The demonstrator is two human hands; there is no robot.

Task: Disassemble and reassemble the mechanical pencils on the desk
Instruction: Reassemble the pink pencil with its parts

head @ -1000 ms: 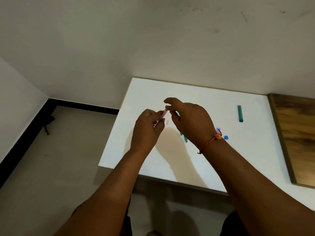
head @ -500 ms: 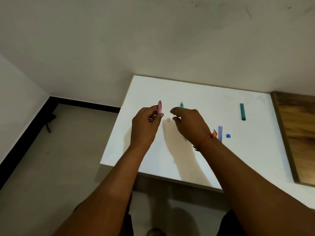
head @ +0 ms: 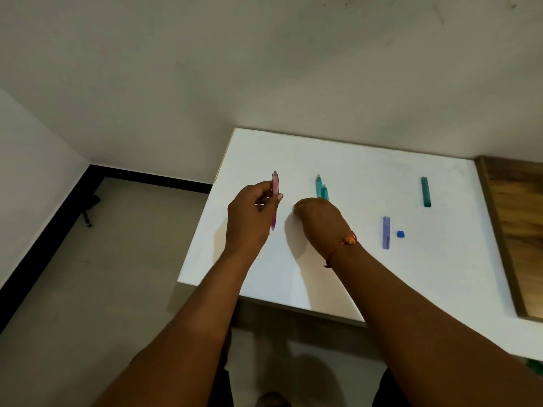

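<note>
My left hand [head: 252,218] grips a pink mechanical pencil [head: 274,186] over the left part of the white desk [head: 367,160], its length pointing away from me. My right hand [head: 318,220] is just to the right of it, its fingers curled down with the tips on the desk. Whatever lies under those fingertips is hidden. Two teal pencil pieces [head: 319,185] stick out from behind my right hand. Farther right lie a purple barrel [head: 386,232], a small blue cap [head: 400,234] and a dark teal barrel [head: 425,191].
A wooden board [head: 520,230] borders the desk on the right. Grey walls stand close behind the desk. The floor drops away past the desk's left edge [head: 202,224], with a black skirting along the wall.
My hands have separated. The left hand turned the pink pencil to point away from me. The right hand dropped onto the spot where a small pink piece lay, which is now covered.
</note>
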